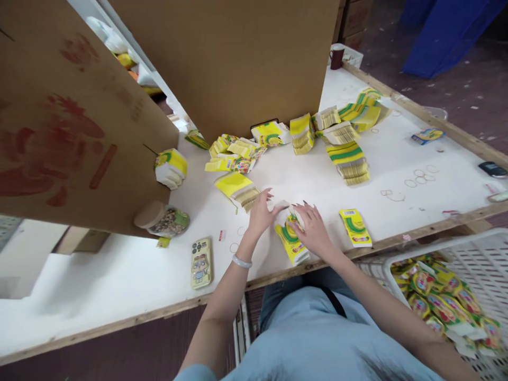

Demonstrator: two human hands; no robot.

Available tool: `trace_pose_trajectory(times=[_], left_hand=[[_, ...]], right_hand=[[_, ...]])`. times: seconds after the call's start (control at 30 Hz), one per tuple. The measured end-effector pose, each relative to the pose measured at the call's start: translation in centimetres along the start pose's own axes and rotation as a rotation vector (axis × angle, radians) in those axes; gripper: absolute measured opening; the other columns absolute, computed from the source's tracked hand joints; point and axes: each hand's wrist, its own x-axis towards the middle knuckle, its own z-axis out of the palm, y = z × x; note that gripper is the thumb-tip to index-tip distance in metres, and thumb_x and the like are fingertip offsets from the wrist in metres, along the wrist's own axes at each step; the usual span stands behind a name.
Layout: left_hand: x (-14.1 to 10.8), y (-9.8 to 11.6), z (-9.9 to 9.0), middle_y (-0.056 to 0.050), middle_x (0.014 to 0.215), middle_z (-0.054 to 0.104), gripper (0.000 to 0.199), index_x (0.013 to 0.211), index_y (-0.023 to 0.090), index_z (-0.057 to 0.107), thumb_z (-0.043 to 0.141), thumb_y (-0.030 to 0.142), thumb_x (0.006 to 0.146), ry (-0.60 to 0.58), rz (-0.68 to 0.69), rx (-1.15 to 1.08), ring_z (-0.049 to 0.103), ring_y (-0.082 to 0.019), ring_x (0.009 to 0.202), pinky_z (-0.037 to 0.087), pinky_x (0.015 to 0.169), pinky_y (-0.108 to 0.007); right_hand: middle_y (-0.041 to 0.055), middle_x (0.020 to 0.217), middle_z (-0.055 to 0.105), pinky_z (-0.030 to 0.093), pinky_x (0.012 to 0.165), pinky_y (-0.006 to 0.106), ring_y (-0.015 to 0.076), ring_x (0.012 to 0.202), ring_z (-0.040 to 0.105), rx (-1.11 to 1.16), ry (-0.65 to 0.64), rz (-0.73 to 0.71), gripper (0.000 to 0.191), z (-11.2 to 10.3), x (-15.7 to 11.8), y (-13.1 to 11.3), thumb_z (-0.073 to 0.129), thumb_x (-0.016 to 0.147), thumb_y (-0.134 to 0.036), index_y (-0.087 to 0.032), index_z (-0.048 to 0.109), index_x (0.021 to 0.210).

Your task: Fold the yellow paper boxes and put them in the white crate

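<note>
A flattened yellow-and-green printed carton [292, 244] lies before me near the table's front edge, its white end flaps at the far side. My right hand [313, 228] is on it, thumb on the printed face and fingers bent over the flap end. Just left of the flaps is my left hand [261, 216], fingers spread and thumb reaching towards a white flap; contact is hard to make out. Behind the left hand lies a fanned stack of flat cartons [238, 189]. One more yellow carton [355, 227] lies flat to the right of my right hand.
More carton stacks [349, 161] line the back below a large cardboard box [238, 63]. A phone [201, 263] and a jar [169, 219] stand to the left. Rubber bands [420, 176] lie at right. A white basket [468, 248] below the edge holds several packs.
</note>
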Motion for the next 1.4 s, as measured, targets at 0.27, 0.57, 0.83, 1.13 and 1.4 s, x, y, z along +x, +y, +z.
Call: trace_pose_trajectory(times=[0.27, 0.57, 0.83, 1.13, 1.4], left_hand=[[1.6, -0.3, 0.4, -0.004, 0.08, 0.064, 0.037, 0.069, 0.019, 0.063, 0.063, 0.042, 0.098, -0.118, -0.02, -0.067, 0.06, -0.018, 0.078, 0.051, 0.08, -0.033], [-1.1, 5.2, -3.2, -0.003, 0.073, 0.068, 0.057, 0.101, 0.019, 0.075, 0.039, 0.062, 0.105, 0.021, 0.103, -0.187, 0.059, -0.015, 0.063, 0.047, 0.063, -0.028], [-5.8, 8.7, -2.5, -0.013, 0.128, 0.072, 0.056, 0.136, 0.022, 0.064, 0.042, 0.062, 0.103, 0.087, 0.095, -0.555, 0.069, -0.026, 0.113, 0.055, 0.095, -0.038], [-13.6, 8.1, 4.3, -0.013, 0.176, 0.02, 0.077, 0.168, 0.027, 0.014, 0.039, 0.061, 0.104, -0.166, 0.079, -0.765, 0.018, -0.031, 0.164, 0.019, 0.134, -0.051], [-13.8, 6.9, 3.4, -0.013, 0.168, 0.039, 0.063, 0.161, 0.024, 0.04, 0.04, 0.054, 0.106, -0.111, -0.087, -0.736, 0.032, -0.03, 0.159, 0.025, 0.133, -0.05]], right_hand=[[0.018, 0.138, 0.066, 0.04, 0.119, 0.063, 0.0345, 0.137, 0.057, 0.019, -0.045, 0.049, 0.045, 0.4, -3.1, 2.0, 0.05, 0.101, -0.04, -0.019, 0.056, 0.141], [0.0197, 0.134, 0.067, 0.052, 0.107, 0.057, 0.0356, 0.123, 0.065, 0.056, 0.138, -0.032, 0.057, -0.7, 1.1, -1.4, 0.049, 0.102, -0.051, -0.017, 0.049, 0.148], [0.0107, 0.097, 0.075, 0.06, 0.076, 0.039, 0.0263, 0.082, 0.072, 0.288, 0.126, 0.013, 0.039, -2.2, 0.8, -3.1, 0.042, 0.105, -0.051, -0.021, 0.061, 0.121], [0.0104, 0.13, 0.071, 0.036, 0.127, 0.056, 0.027, 0.134, 0.061, 0.462, 0.268, 0.075, 0.051, -1.5, -2.2, -5.3, 0.025, 0.109, -0.052, -0.028, 0.062, 0.135], [0.0075, 0.125, 0.077, 0.02, 0.132, 0.061, 0.0256, 0.127, 0.068, 0.497, 0.215, 0.084, 0.041, -0.4, -1.6, -4.3, 0.033, 0.11, -0.042, -0.026, 0.063, 0.132]])
